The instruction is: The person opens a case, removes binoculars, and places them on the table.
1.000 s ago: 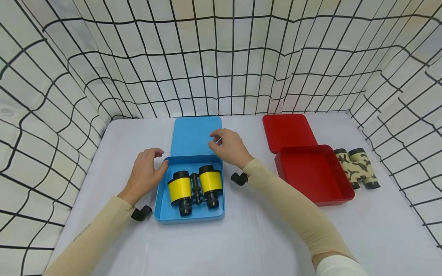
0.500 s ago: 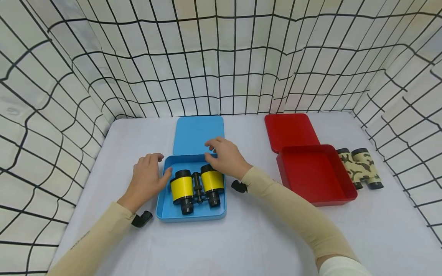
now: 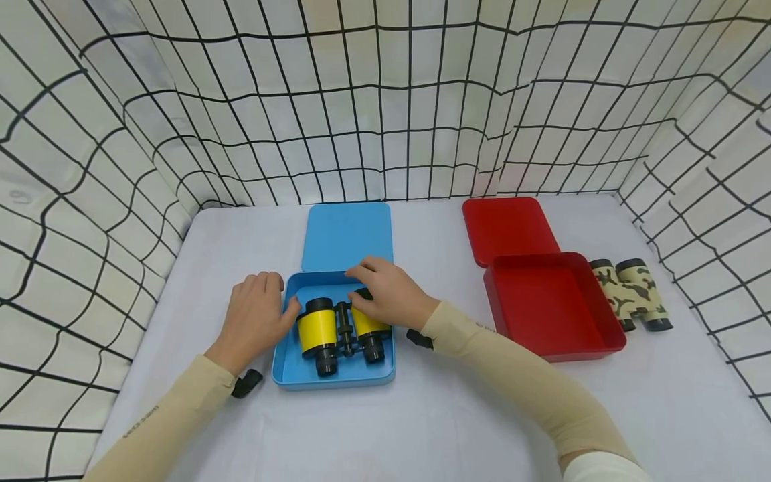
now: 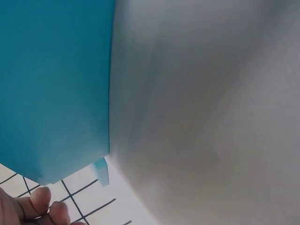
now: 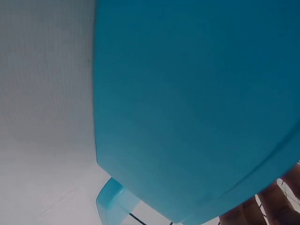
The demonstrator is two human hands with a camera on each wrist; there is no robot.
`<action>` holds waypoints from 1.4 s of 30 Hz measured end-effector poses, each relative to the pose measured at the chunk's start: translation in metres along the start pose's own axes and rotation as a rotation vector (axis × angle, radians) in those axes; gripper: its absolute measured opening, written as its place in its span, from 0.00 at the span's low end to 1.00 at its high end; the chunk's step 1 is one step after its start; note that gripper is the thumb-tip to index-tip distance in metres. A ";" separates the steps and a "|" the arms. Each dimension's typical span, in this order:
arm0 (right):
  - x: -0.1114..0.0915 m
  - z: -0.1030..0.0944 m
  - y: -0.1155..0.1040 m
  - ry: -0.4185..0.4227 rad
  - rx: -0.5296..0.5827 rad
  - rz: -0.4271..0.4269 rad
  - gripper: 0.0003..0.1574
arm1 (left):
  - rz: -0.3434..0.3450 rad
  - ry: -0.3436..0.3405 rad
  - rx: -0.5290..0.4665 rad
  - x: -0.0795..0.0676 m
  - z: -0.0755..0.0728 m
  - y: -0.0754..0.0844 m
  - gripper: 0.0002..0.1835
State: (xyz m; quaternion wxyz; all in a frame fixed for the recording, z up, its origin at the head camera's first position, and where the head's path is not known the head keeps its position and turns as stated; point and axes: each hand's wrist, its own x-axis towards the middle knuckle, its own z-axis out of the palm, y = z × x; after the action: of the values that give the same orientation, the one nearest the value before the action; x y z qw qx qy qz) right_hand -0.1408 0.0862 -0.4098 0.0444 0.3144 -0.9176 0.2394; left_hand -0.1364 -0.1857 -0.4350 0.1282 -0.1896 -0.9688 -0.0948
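Yellow-and-black binoculars (image 3: pixel 316 329) lie in the open blue box (image 3: pixel 334 385), eyepieces toward me. My right hand (image 3: pixel 391 291) hovers over the far end of the right barrel, fingers and thumb apart. It hides part of that barrel; whether it touches cannot be made out. My left hand (image 3: pixel 251 320) is at the box's left rim, thumb over the edge, fingers loosely bent, holding nothing. The left wrist view shows the blue box wall (image 4: pixel 56 84) and the left fingertips (image 4: pixel 58 213). In the right wrist view, right-hand fingers (image 5: pixel 274 204) appear beyond the wall (image 5: pixel 187 103).
The blue lid (image 3: pixel 348 234) lies open behind its box. To the right stands an open red box (image 3: pixel 560 301) with its lid (image 3: pixel 510 231) folded back. Camouflage-patterned binoculars (image 3: pixel 632 294) lie against its right side. Black-lined netting (image 3: pixel 409 114) encloses the white table (image 3: pixel 385 435).
My right hand has come down from above the blue lid to the right barrel of the yellow binoculars. The left hand has barely shifted beside the box rim.
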 end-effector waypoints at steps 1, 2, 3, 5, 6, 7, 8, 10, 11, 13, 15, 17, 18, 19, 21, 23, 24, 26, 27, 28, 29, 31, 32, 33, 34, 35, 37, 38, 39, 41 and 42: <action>-0.001 0.001 0.000 -0.006 -0.020 -0.014 0.24 | 0.003 -0.005 0.011 0.000 0.000 0.000 0.16; -0.001 0.002 -0.001 -0.011 -0.040 -0.027 0.24 | 0.008 -0.008 0.023 -0.001 0.000 0.000 0.15; -0.002 0.003 -0.001 -0.017 -0.060 -0.038 0.24 | 0.012 -0.013 0.033 -0.001 0.000 0.001 0.15; -0.003 0.004 -0.002 -0.024 -0.084 -0.058 0.24 | 0.021 -0.022 0.049 -0.001 0.000 0.001 0.14; -0.003 0.005 -0.002 -0.026 -0.090 -0.065 0.24 | 0.027 -0.023 0.054 -0.001 0.000 0.002 0.14; -0.004 0.005 -0.002 -0.026 -0.091 -0.071 0.24 | 0.034 -0.022 0.057 0.000 0.000 0.002 0.13; -0.004 0.006 -0.002 -0.026 -0.092 -0.075 0.24 | 0.041 -0.021 0.059 0.000 0.000 0.002 0.13; -0.005 0.007 -0.002 -0.025 -0.090 -0.085 0.24 | 0.052 -0.017 0.064 0.001 0.001 0.002 0.12; -0.005 0.007 -0.001 -0.026 -0.092 -0.089 0.24 | 0.056 -0.013 0.066 0.002 0.001 0.002 0.11; -0.006 0.007 -0.001 -0.032 -0.102 -0.100 0.25 | 0.063 -0.006 0.074 0.003 0.001 0.002 0.10; -0.007 0.008 -0.001 -0.038 -0.125 -0.119 0.27 | 0.067 -0.003 0.081 0.003 0.001 0.003 0.10; -0.008 0.009 -0.002 -0.047 -0.161 -0.132 0.30 | 0.070 -0.001 0.084 0.003 0.001 0.003 0.10; -0.008 0.010 -0.002 -0.052 -0.180 -0.137 0.33 | 0.073 0.003 0.085 0.003 0.001 0.003 0.10; -0.009 0.011 -0.002 -0.056 -0.199 -0.142 0.36 | 0.076 0.006 0.086 0.003 0.001 0.003 0.09; -0.009 0.012 -0.003 -0.062 -0.236 -0.143 0.43 | 0.082 0.013 0.085 0.003 0.001 0.003 0.09; -0.009 0.013 -0.004 -0.069 -0.260 -0.142 0.48 | 0.088 0.021 0.082 0.003 0.001 0.003 0.09; -0.009 0.014 -0.004 -0.072 -0.269 -0.142 0.51 | 0.090 0.025 0.080 0.003 0.001 0.003 0.09; -0.010 0.015 -0.005 -0.075 -0.284 -0.144 0.54 | 0.091 0.027 0.076 0.004 0.001 0.002 0.09; -0.011 0.015 -0.005 -0.078 -0.291 -0.148 0.55 | 0.091 0.028 0.076 0.004 0.001 0.002 0.09; -0.011 0.015 -0.006 -0.079 -0.301 -0.152 0.56 | 0.091 0.029 0.074 0.004 0.001 0.002 0.09; -0.012 0.015 -0.007 -0.082 -0.309 -0.155 0.58 | 0.091 0.030 0.073 0.004 0.001 0.002 0.09; -0.013 0.016 -0.008 -0.088 -0.323 -0.163 0.62 | 0.092 0.031 0.074 0.004 0.001 0.002 0.09; -0.013 0.016 -0.009 -0.092 -0.330 -0.167 0.63 | 0.092 0.031 0.074 0.003 0.001 0.002 0.09; -0.014 0.016 -0.010 -0.098 -0.337 -0.169 0.65 | 0.091 0.031 0.075 0.003 0.001 0.002 0.09; -0.014 0.016 -0.010 -0.108 -0.343 -0.171 0.66 | 0.090 0.029 0.076 0.003 0.001 0.002 0.09; -0.015 0.016 -0.011 -0.120 -0.350 -0.173 0.66 | 0.089 0.026 0.077 0.003 0.001 0.002 0.09; -0.015 0.016 -0.012 -0.147 -0.363 -0.177 0.66 | 0.084 0.019 0.077 0.003 0.001 0.001 0.09; -0.016 0.017 -0.013 -0.160 -0.372 -0.179 0.66 | 0.080 0.015 0.077 0.002 0.002 0.001 0.09; -0.016 0.017 -0.013 -0.171 -0.382 -0.183 0.66 | 0.077 0.011 0.077 0.002 0.002 0.001 0.09; -0.016 0.018 -0.014 -0.186 -0.402 -0.193 0.66 | 0.072 0.004 0.075 0.002 0.002 0.000 0.09; -0.016 0.019 -0.014 -0.191 -0.414 -0.199 0.66 | 0.071 0.003 0.075 0.002 0.003 0.000 0.09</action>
State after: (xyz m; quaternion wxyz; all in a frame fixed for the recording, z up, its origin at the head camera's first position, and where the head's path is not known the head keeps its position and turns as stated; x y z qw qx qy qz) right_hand -0.1186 0.0762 -0.4245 0.0442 0.4084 -0.9117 0.0099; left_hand -0.1383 -0.1843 -0.4370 0.1399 -0.2190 -0.9641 -0.0542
